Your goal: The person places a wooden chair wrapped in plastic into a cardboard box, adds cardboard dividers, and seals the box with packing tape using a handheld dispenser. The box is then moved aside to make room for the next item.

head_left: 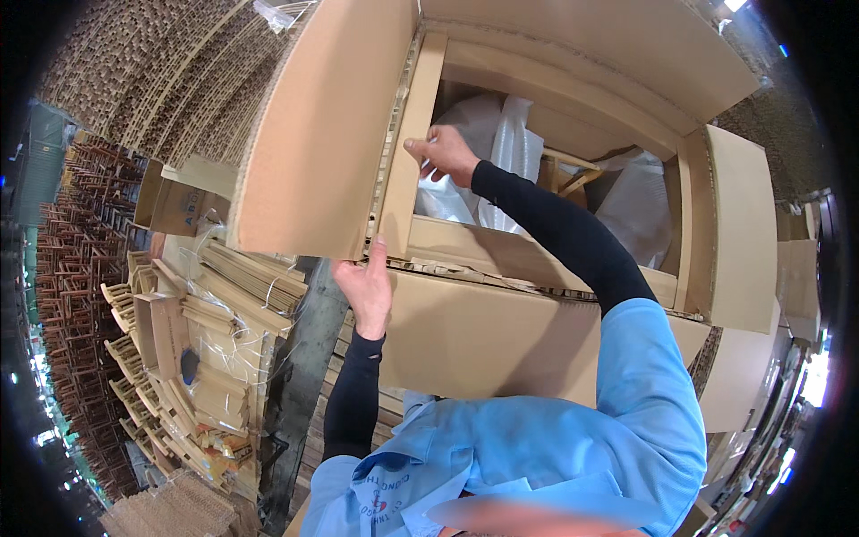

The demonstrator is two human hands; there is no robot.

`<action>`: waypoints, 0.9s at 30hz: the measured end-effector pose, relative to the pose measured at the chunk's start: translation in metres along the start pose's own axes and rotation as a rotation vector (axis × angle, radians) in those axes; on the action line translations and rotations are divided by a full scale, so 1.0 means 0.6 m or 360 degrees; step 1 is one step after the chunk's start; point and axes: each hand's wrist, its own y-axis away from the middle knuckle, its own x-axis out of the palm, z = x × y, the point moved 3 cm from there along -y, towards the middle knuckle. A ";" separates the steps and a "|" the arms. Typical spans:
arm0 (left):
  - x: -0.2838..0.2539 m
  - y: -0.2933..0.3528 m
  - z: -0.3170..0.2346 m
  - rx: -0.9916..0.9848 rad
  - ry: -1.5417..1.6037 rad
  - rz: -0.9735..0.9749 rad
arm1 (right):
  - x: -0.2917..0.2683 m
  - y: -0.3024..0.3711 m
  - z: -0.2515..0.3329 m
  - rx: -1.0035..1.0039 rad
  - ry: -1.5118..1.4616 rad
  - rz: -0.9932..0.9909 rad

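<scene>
Currently, my left hand [363,291] holds the near-left corner of the open carton [488,331], thumb against the cardboard liner [421,103]. My right hand [449,155], half curled, is at that liner along the left edge; whether it grips, I cannot tell. Wrapped pieces [510,161] lie inside.

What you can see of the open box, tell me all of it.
The open box is large, brown, seemingly corrugated cardboard with rough edges. It sits upright before the person, its left flap, right flap and far flap spread outward. Flat tan strips line the opening. Inside lie translucent wrapping and a wooden piece. The left hand touches its near-left corner; the right hand is over the opening, by the left strip.
</scene>
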 end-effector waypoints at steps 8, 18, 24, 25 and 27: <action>-0.003 0.002 0.002 0.0049 -0.0168 -0.0073 | -0.025 0.010 0.055 -0.1335 0.0909 -0.1055; 0.004 0.006 0.000 0.0004 -0.0032 -0.0137 | 0.118 0.074 -0.049 -0.1002 0.1888 -0.0079; -0.002 0.006 -0.021 -0.0016 -0.0312 -0.0074 | 0.106 0.055 -0.084 -0.1039 0.2504 -0.0272; -0.008 0.007 -0.029 -0.0037 -0.0330 -0.0029 | 0.105 0.058 -0.071 -0.1049 0.2426 -0.0223; -0.026 0.012 -0.044 0.0009 -0.0202 0.0084 | 0.104 0.077 -0.034 -0.0923 0.2348 -0.0155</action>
